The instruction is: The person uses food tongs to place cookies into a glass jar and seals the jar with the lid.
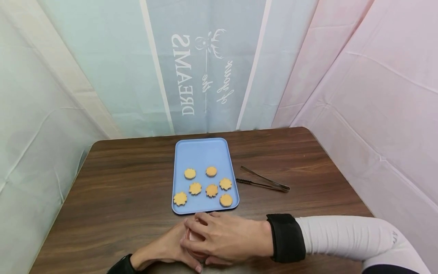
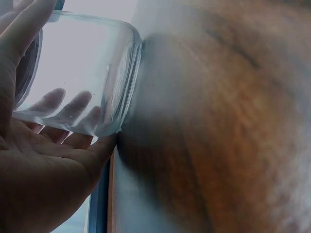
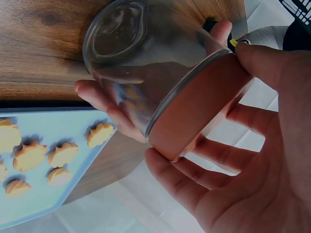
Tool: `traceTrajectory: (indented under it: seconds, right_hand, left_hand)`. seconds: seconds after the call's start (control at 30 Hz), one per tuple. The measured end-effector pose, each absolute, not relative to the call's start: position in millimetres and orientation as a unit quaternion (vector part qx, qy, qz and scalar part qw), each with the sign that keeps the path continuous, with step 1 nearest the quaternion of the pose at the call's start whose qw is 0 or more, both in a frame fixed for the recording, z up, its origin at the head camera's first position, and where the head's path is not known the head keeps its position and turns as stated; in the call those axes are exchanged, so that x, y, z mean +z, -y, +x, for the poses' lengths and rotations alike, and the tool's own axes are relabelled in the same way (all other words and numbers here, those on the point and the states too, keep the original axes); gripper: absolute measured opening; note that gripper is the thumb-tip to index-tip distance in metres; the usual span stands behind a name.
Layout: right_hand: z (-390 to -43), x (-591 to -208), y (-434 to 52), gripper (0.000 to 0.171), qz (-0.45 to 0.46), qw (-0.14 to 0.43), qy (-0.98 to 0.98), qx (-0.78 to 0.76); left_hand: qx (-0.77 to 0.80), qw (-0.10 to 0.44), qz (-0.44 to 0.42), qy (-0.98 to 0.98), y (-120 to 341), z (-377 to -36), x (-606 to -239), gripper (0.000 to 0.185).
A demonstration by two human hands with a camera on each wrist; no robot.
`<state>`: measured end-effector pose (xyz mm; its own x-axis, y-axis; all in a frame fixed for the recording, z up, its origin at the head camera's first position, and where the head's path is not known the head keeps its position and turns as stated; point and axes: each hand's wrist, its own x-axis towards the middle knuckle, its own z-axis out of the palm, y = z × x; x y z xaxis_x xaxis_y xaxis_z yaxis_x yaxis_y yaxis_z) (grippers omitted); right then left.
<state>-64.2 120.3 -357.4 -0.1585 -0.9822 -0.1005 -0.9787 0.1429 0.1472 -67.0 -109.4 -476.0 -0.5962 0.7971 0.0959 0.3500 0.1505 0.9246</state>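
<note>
- At the near table edge, both hands meet on a glass jar: the left hand wraps its clear body, the right hand curls fingers round the pinkish-brown lid
- Judging by this, the lid is still seated and the jar empty, so opening looks barely begun
- Seven cookies lie untouched on the blue tray, just beyond the hands; the tongs rest idle beside it
- Smooth transparent glass, matte lid, scalloped golden cookies, thin dark metal tongs, wood-grain table
</note>
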Motion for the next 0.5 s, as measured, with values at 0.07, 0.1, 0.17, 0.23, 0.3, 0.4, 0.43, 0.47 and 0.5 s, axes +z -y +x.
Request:
traceTrajectory:
  seconds: [0.07, 0.1, 0.17, 0.23, 0.3, 0.4, 0.43, 0.47, 0.5]
  right_hand:
    - [-64.7, -356.7, -119.1, 0.063, 0.652, 0.009, 0.753, -0.088]
    - [-65.0, -356.4, -118.6, 0.063, 0.654, 0.01, 0.752, -0.09]
    - [-65.5, -356.0, -117.9, 0.064, 0.657, 0.012, 0.748, -0.095]
    - [-66.2, -355.4, -117.5, 0.066, 0.66, 0.013, 0.744, -0.101]
    - [-67.1, -354.7, -117.3, 0.067, 0.663, 0.015, 0.741, -0.107]
    - [-69.2, -353.7, -117.3, 0.069, 0.666, 0.012, 0.737, -0.111]
    - [-69.9, -353.4, -117.3, 0.069, 0.668, 0.011, 0.735, -0.112]
    - [-70.6, -353.2, -117.2, 0.068, 0.67, 0.009, 0.734, -0.111]
    - [-71.5, -353.1, -117.0, 0.066, 0.674, 0.008, 0.731, -0.11]
  left_hand:
    - [0.521, 0.219, 0.39, -0.727, 109.6, -66.9, -476.0, 0.092]
    - [0.522, 0.223, 0.387, -0.726, 109.7, -66.8, -475.7, 0.091]
    - [0.523, 0.228, 0.382, -0.727, 109.8, -66.4, -475.5, 0.089]
    - [0.526, 0.235, 0.374, -0.726, 109.9, -66.4, -475.5, 0.088]
    - [0.532, 0.243, 0.367, -0.724, 110.3, -66.5, -475.9, 0.089]
    - [0.537, 0.252, 0.357, -0.722, 111.1, -67.4, -476.9, 0.09]
    - [0.538, 0.255, 0.355, -0.72, 111.2, -67.8, -477.2, 0.09]
    - [0.541, 0.258, 0.354, -0.718, 111.4, -68.1, -477.4, 0.09]
    - [0.541, 0.259, 0.355, -0.717, 111.6, -68.4, -477.4, 0.091]
